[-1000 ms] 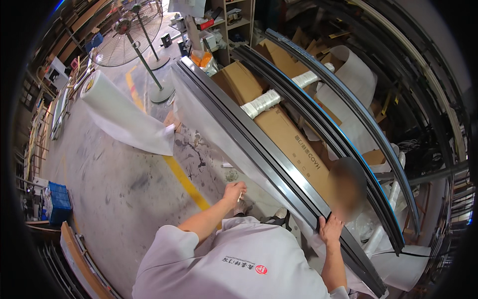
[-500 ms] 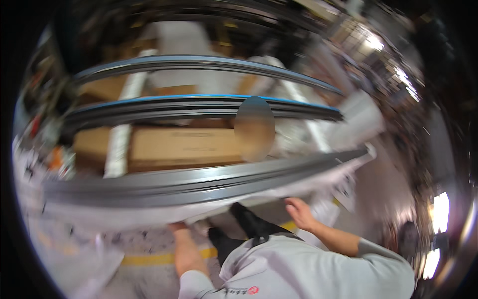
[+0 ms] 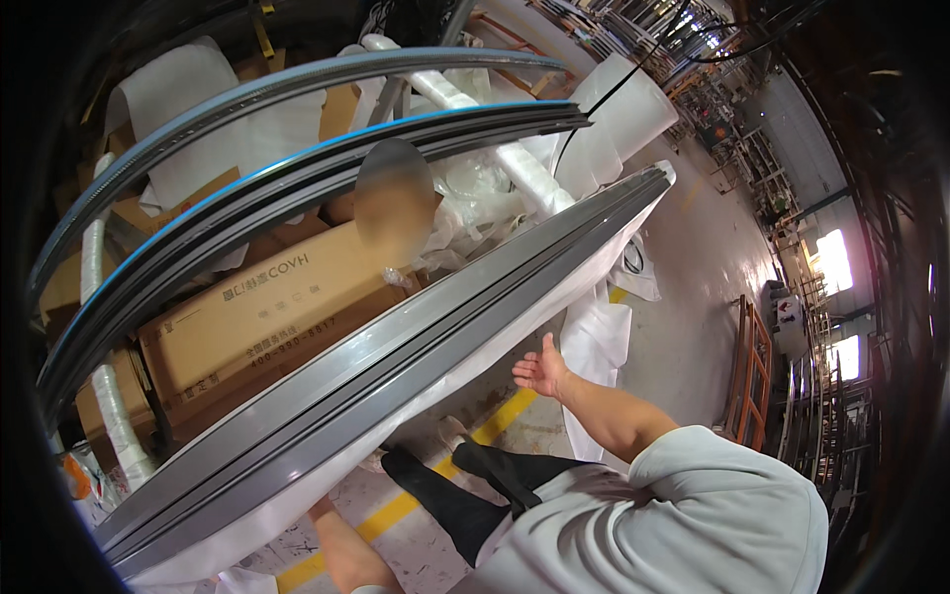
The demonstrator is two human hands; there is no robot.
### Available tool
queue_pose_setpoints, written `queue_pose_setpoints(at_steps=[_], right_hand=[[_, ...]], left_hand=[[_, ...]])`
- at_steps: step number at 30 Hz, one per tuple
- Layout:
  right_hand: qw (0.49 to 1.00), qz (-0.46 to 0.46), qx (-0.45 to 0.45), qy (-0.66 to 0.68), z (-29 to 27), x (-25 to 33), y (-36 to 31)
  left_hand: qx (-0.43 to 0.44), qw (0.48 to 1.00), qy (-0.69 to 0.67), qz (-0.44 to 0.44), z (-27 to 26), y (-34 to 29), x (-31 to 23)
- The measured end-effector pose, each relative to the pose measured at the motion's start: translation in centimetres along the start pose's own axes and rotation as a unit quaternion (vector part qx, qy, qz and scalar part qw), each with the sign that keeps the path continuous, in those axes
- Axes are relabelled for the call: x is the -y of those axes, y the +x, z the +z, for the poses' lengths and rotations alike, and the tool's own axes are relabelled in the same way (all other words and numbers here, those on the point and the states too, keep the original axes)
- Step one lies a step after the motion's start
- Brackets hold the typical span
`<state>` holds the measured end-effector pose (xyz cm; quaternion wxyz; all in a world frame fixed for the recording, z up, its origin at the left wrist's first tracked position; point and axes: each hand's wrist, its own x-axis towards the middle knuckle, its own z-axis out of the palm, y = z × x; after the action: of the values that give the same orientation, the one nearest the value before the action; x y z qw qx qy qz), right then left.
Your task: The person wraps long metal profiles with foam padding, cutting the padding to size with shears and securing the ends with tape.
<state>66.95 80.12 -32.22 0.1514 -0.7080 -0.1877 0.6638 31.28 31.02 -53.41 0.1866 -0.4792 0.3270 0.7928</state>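
Note:
A bundle of long grey metal profiles lies in front of me on a white foam sheet, which hangs over its near edge. My left hand is at that near edge, toward the left end; the sheet hides its fingers. My right hand is in the air, beside the sheet's near edge toward the right end. Its palm is turned up, its fingers are stretched out, and it holds nothing.
Beyond lie dark profiles with a blue strip and another long profile, across white-wrapped bars. A long cardboard box sits between. Foam rolls stand at far right; an orange frame stands farther right. A blurred oval covers part of the scene.
My view has turned, so the profiles now slant up to the right. My right hand shows its fingers spread wider beside the sheet. My left hand stays at the sheet's edge.

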Motion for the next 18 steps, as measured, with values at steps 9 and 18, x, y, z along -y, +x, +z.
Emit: queue_pose_setpoints(at_steps=[9,18], right_hand=[[0.920,-0.085,0.220,0.313,4.4,3.3,7.6],[0.838,-0.078,0.361,0.402,2.6,4.2,9.0]], left_hand=[[0.211,0.964,-0.094,0.132,-5.1,-2.2,1.1],[0.198,0.976,-0.040,0.086,-6.3,-20.7,-0.7]])
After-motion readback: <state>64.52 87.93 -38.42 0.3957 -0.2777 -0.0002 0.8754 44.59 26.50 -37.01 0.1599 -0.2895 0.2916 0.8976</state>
